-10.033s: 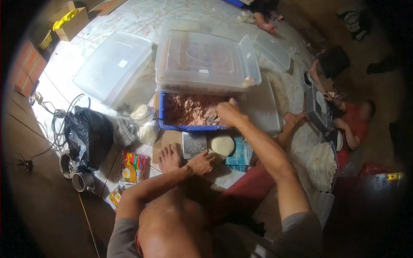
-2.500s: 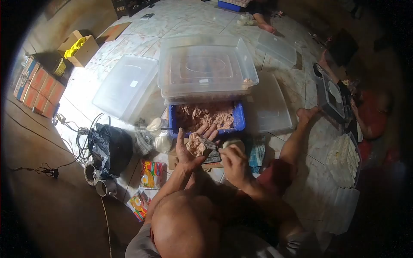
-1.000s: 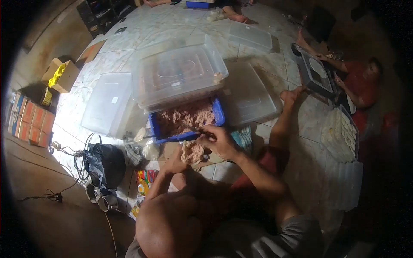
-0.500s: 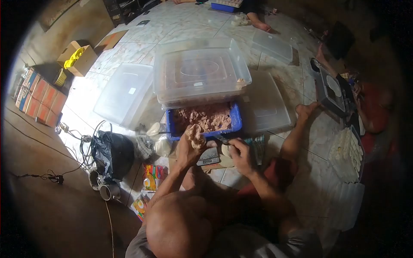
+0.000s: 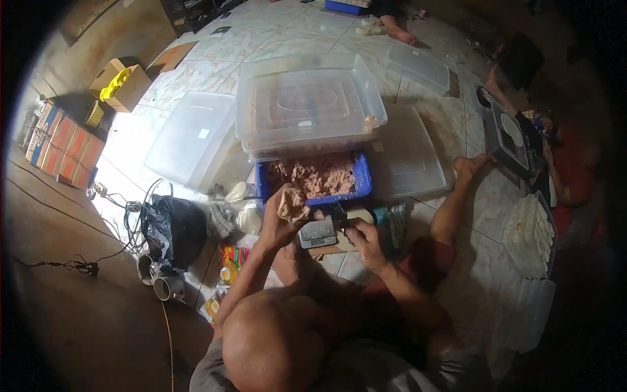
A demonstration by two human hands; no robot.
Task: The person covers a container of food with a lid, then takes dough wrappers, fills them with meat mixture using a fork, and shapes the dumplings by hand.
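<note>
A blue tub of coarse pinkish minced meat stands in front of me. My left hand, just at its near edge, is closed around a pale dumpling wrapper with a soft, folded look; how much filling it holds I cannot make out. My right hand is closed on a dark, thin spatula-like tool, whose tip is near the tub's front rim. Between and below the hands lies a small kitchen scale. Pale round wrappers show behind my right hand.
A large clear plastic box stands behind the tub, with lids on the tiles either side. At left are a black plastic bag, a mug and cables. Trays of white pieces stand at right. Other people sit nearby.
My right hand and the dark tool have shifted slightly down from the tub's edge. My left hand has tilted the wrapper, turning it more open towards me. The whole view has shifted slightly.
</note>
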